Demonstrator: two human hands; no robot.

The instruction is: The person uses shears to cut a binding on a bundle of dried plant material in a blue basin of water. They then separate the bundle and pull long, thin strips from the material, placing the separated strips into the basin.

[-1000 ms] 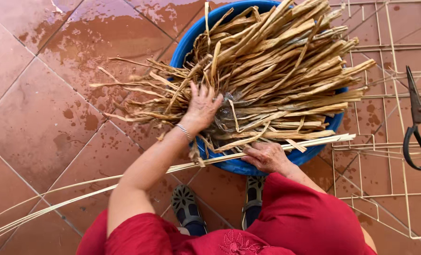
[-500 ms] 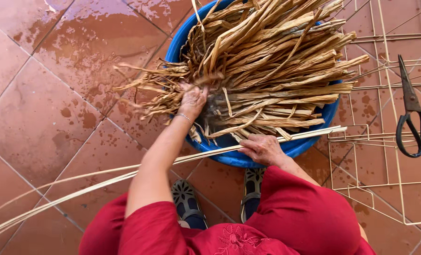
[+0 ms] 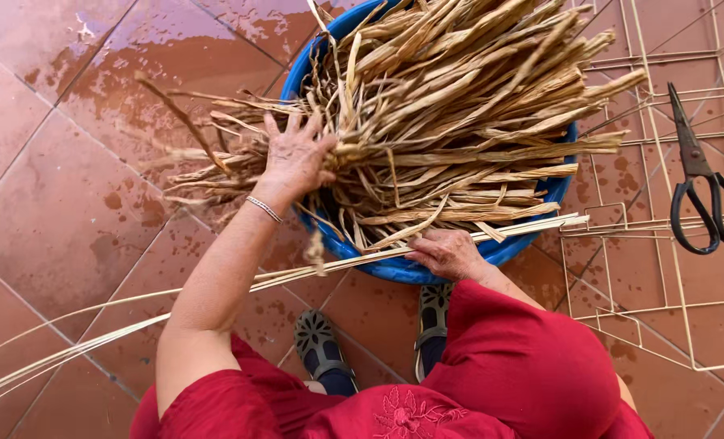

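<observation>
- The left hand [image 3: 297, 154] presses down on a thick bundle of dry, tan, flat plant strips [image 3: 459, 122], fingers spread wide over the strands where they fan out past the rim, palm flat rather than curled around anything.
- That bundle lies across a round blue plastic basin [image 3: 492, 248] standing on wet terracotta floor tiles [image 3: 45, 219]; the strip ends poke out over the left edge and up towards the top right.
- The right hand [image 3: 447, 254] sits at the near rim of the basin, fingers bent against the edge and touching a few long pale cane lengths [image 3: 159, 302] that run from the basin down to the lower left across the floor. Whether it pinches a cane or only steadies the rim I cannot tell.
- To my eye the work in hand is pushing the strips down into the basin. Doing it well seems to call for keeping the left palm broad and low so the springy strands do not flick back, with the right hand holding the rim so the basin does not tip or slide on the slick tiles.
- The stray ends at the left look the likeliest to escape, so the pressure is best placed near them.
- Black-handled metal shears [image 3: 699, 183] lie on a pale wire frame [image 3: 663, 268] to the right, well apart from both hands.
- The person's dark patterned shoes [image 3: 321, 345] stand just below the basin.
</observation>
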